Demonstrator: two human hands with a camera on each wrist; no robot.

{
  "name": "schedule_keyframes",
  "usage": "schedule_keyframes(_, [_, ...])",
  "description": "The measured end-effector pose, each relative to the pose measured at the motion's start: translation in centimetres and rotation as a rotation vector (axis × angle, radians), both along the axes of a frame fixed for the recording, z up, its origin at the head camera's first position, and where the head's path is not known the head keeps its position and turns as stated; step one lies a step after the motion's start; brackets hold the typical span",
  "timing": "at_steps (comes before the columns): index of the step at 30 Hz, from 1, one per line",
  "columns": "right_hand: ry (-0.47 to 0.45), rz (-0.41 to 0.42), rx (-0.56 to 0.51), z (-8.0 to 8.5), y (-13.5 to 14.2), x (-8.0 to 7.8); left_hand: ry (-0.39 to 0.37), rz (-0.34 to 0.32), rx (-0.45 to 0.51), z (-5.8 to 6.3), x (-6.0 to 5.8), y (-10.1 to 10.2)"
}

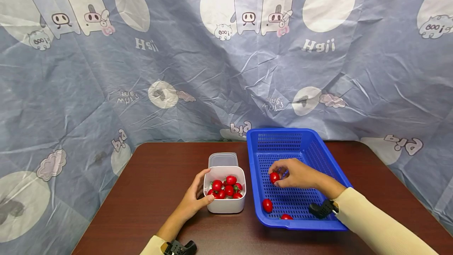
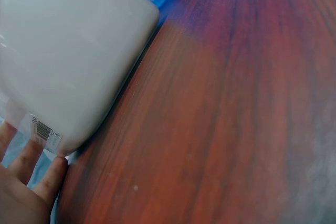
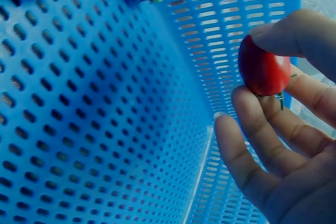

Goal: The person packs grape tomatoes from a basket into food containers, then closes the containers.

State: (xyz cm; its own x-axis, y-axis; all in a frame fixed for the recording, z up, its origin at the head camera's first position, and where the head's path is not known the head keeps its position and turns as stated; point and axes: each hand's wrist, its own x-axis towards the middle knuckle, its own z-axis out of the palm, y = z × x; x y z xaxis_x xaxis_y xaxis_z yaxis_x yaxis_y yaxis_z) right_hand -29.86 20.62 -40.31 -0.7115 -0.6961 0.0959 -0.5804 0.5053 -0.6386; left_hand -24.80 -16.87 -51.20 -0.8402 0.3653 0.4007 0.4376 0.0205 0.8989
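In the head view a white container (image 1: 225, 206) with several cherry tomatoes (image 1: 229, 190) in it stands on the table. My left hand (image 1: 195, 196) holds its left side, thumb at the near left corner and fingers along the wall. In the left wrist view the fingertips touch the container (image 2: 68, 51) beside a barcode label. My right hand (image 1: 295, 173) is over the blue basket (image 1: 252, 168), pinching a cherry tomato (image 3: 264, 66) with a green stem between thumb and fingers. Two more tomatoes, one at the left (image 1: 267, 206) and one at the near edge (image 1: 286, 217), lie in the basket.
A translucent lid (image 1: 223, 159) lies just behind the white container. The basket stands right of the container, with a narrow gap between them. A printed grey-blue cloth (image 1: 198, 70) hangs behind and beside the brown table (image 1: 159, 176).
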Motion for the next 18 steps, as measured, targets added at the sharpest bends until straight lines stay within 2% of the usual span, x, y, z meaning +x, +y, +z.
schedule_keyframes(9, [0.085, -0.026, -0.059, 0.8, -1.0, -0.5, 0.003, 0.011, -0.025, -0.2, -0.1, -0.2])
schedule_keyframes(18, [0.128, -0.023, -0.158, 1.7, -3.0, -0.2, 0.003, 0.003, -0.008, -0.3, -0.3, -0.1])
